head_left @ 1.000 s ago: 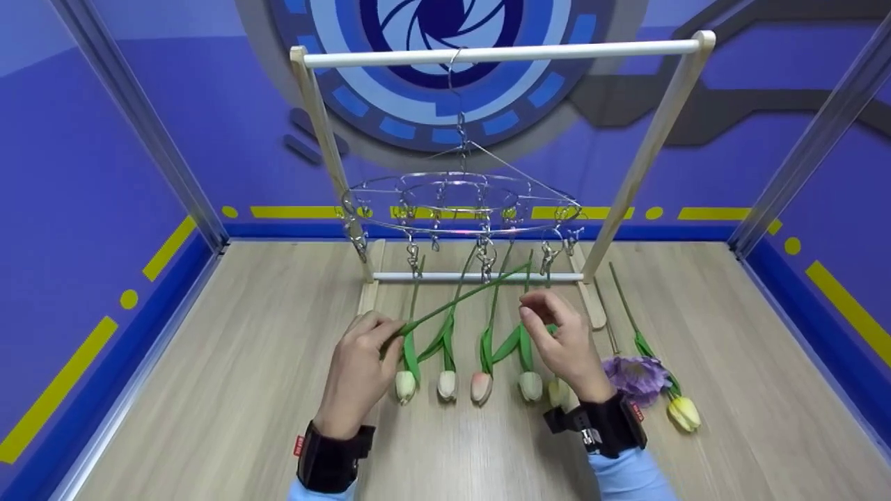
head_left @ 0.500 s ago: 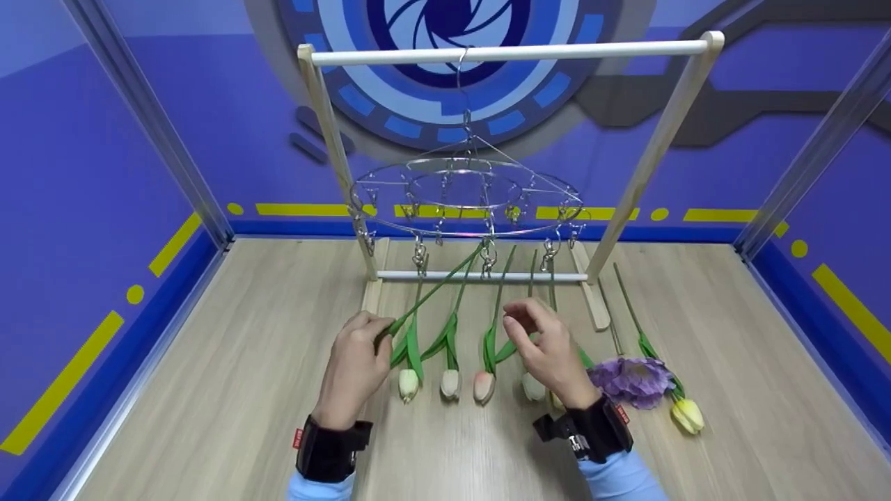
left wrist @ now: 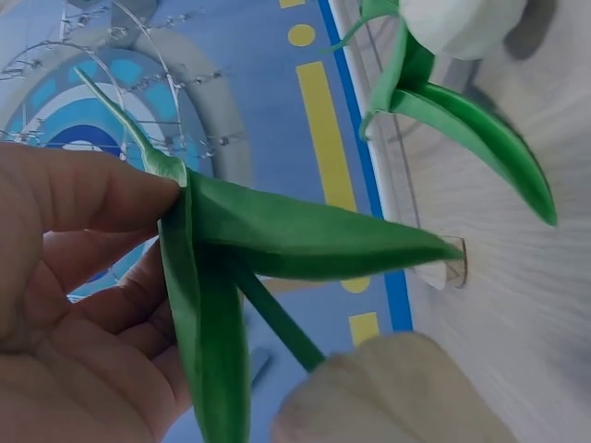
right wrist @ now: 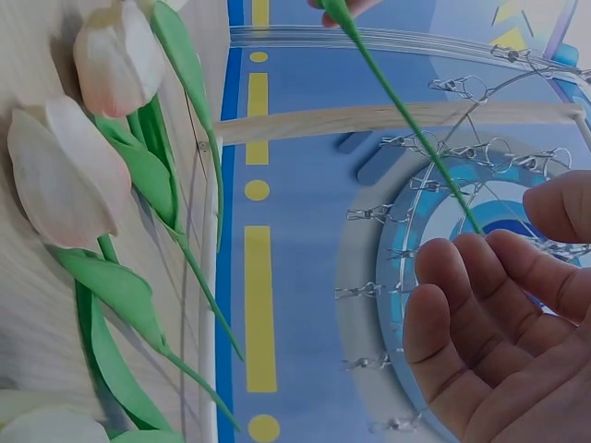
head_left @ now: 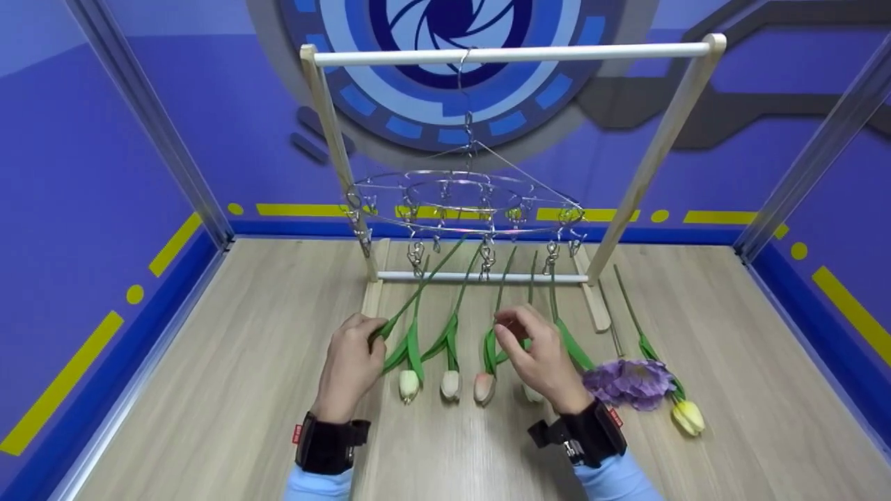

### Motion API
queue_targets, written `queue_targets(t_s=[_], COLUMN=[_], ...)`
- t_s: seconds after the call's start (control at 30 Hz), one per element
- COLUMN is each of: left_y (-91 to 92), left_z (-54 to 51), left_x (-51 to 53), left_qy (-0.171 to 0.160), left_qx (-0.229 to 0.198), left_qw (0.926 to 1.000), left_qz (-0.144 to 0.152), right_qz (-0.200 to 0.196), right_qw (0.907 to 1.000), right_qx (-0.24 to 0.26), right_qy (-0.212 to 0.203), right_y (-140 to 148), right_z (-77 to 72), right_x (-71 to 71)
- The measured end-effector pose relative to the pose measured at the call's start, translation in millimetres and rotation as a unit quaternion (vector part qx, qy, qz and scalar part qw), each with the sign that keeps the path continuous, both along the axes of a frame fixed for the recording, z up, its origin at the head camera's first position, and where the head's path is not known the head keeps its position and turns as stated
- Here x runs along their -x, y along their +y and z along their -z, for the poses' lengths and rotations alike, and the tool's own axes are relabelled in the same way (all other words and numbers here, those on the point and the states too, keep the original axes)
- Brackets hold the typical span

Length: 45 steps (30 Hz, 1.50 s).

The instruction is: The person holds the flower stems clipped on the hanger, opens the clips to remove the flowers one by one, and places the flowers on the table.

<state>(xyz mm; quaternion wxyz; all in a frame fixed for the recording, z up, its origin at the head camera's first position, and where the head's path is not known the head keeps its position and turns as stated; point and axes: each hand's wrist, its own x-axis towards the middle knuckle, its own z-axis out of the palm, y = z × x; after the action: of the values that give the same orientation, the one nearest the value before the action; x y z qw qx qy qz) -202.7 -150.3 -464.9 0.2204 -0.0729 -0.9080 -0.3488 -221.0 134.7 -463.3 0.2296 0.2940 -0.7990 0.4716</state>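
My left hand point(head_left: 350, 365) pinches an artificial tulip point(left wrist: 295, 231) between thumb and fingers where its green leaves meet the stem. In the left wrist view its pale bloom hangs below the leaves. The stem point(head_left: 426, 280) slants up and right toward the hanging clips in the head view. My right hand point(head_left: 541, 355) hovers over the row of tulips, fingers loosely curved, thumb apart, nothing held. A white tulip point(head_left: 409, 385), a second pale one point(head_left: 451, 385) and a pinkish one point(head_left: 484, 387) lie between the hands. Another bloom is partly hidden under my right hand.
A round metal clip hanger point(head_left: 465, 202) hangs from the wooden rack's white top bar point(head_left: 592, 52). A purple flower point(head_left: 630, 384) and a yellow tulip point(head_left: 688, 417) lie at the right on the wooden tabletop point(head_left: 209, 390). Blue panels enclose the back and sides.
The held tulip's stem tip has swung left and upward. Both hands have shifted left, the right one more, uncovering leaves near the purple flower. The clip hanger sways slightly.
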Motion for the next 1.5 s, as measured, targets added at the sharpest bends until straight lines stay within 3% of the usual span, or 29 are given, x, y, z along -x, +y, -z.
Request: queue_targets(t_s=[0.3, 0.57, 0.87, 1.1, 1.5], left_y=[-2.6, -4.2, -5.9, -7.4, -9.5], left_z=[6.9, 12.3, 15.8, 19.9, 25.9], left_x=[7.3, 15.6, 19.2, 20.4, 21.1], left_qy=[-0.023, -0.023, -0.078, -0.081, -0.124], left_qx=[-0.022, -0.040, -0.098, -0.120, -0.138], left_qw=[0.9995, 0.9989, 0.9920, 0.9894, 0.9820], left_qz=[-0.004, -0.003, -0.012, -0.012, -0.036], right_qz=[-0.007, -0.004, -0.015, -0.011, 0.005], right_qw=[0.9998, 0.9996, 0.9995, 0.9999, 0.9987], right_qx=[0.004, -0.004, 0.014, 0.010, -0.015], right_qy=[0.018, 0.026, 0.023, -0.006, -0.048], right_y=[-2, -2, -7, -7, -8], right_z=[1.8, 3.4, 5.5, 7.1, 16.2], right_x=[3.0, 3.6, 3.7, 3.2, 7.4])
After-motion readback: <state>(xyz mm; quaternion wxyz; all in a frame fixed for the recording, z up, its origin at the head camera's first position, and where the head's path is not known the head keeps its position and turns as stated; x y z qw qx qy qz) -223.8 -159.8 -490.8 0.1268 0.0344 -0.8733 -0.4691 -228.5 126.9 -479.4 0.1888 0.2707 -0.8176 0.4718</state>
